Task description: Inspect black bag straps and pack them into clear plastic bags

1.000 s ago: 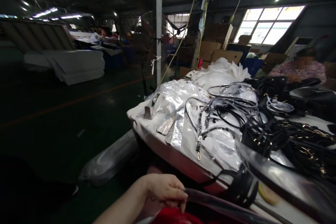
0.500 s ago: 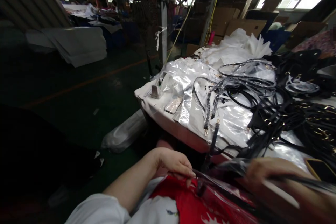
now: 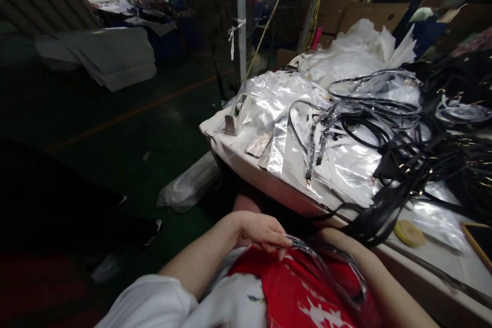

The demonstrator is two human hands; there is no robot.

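My left hand [image 3: 265,233] is closed in a pinch over my lap. Between its thumb and fingers is one end of a black strap [image 3: 359,282] wrapped in clear plastic, which loops across a red apron [image 3: 292,292]. At the table's near edge is my right hand [image 3: 330,237], behind the looped strap; its fingers are hidden, so I cannot see what they hold. Close beyond it, a bundle of black straps [image 3: 378,220] with gold-coloured clasps hangs over the table edge.
The white-covered table [image 3: 253,177] bears clear plastic bags [image 3: 269,97], a phone-like slab [image 3: 259,144], a tape dispenser [image 3: 232,122] and a yellow disc [image 3: 409,233]. A plastic-wrapped roll [image 3: 188,187] lies on the floor. A metal post [image 3: 241,25] stands behind the table.
My right hand has moved left from the far right, closer to my left hand. The strap, earlier stretched out to the right, now hangs in a loop. My left hand keeps its pinch.
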